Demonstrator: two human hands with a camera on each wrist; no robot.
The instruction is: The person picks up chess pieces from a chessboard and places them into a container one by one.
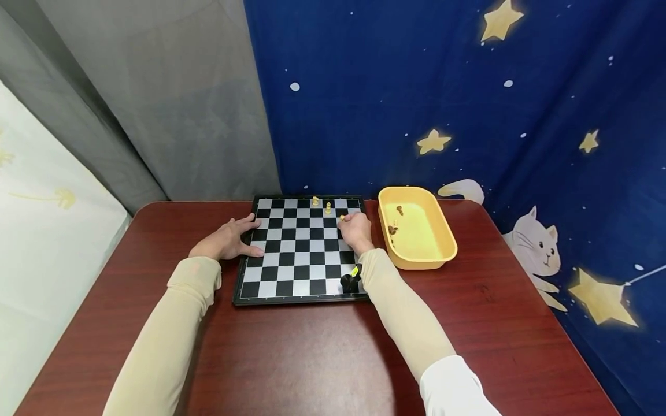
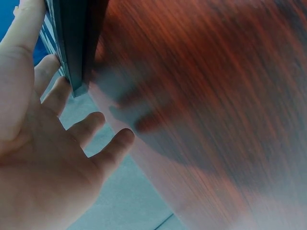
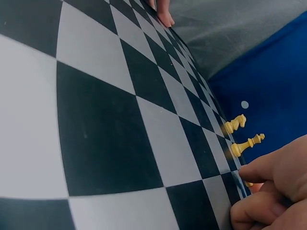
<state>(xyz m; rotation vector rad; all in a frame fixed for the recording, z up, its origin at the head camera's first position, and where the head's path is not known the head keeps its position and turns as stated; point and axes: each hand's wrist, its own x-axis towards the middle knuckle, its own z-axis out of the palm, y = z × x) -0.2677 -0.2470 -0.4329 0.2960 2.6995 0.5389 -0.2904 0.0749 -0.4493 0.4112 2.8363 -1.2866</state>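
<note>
From where I stand, a yellow tub (image 1: 424, 231) sits on the brown table (image 1: 291, 352), just right of a chessboard (image 1: 302, 248). Inside it, along the left side, lie a brown piece (image 1: 399, 210) and, nearer, a small dark cluster (image 1: 392, 230); I can't count what's in that.

The right hand (image 1: 356, 232) is curled at the board's far right, finger and thumb pinching a small yellow piece (image 1: 341, 218), mostly hidden. Beyond it, a yellow knight (image 1: 315, 201) and a taller yellow piece (image 1: 328, 208) stand upright near the far edge, apart from each other.

The left hand (image 1: 227, 240) is spread wide at the board's left edge, its thumb reaching over the squares, gripping no piece.
</note>
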